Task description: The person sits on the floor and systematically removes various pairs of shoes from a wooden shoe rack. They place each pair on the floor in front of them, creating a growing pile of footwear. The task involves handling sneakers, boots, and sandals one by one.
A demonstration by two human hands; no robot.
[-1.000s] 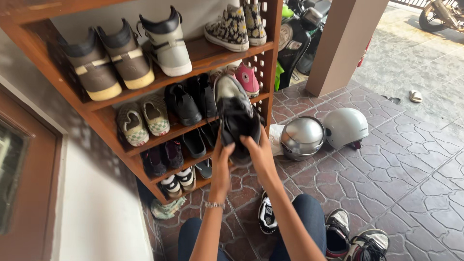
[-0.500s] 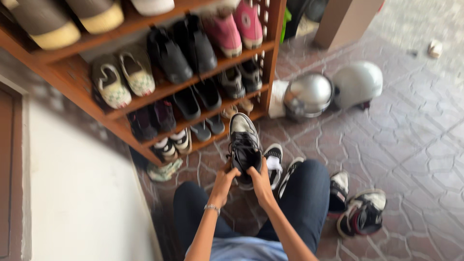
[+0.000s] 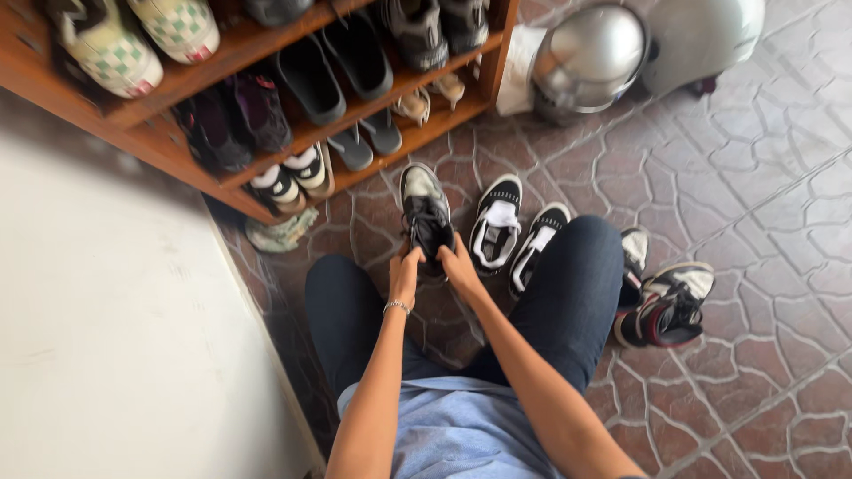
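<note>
Underfoot: brown stone-tile floor [image 3: 763,204] | wooden shoe rack [image 3: 266,44] | white wall [image 3: 115,346]

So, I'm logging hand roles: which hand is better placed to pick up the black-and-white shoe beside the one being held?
The right hand, probably: it grips the black sneaker on the side nearest the black-and-white shoe.

Soft daylight lit the scene evenly; glare shone on the silver helmet [image 3: 590,55], while the wall left of the wooden shoe rack [image 3: 222,49] blurred pale.
</note>
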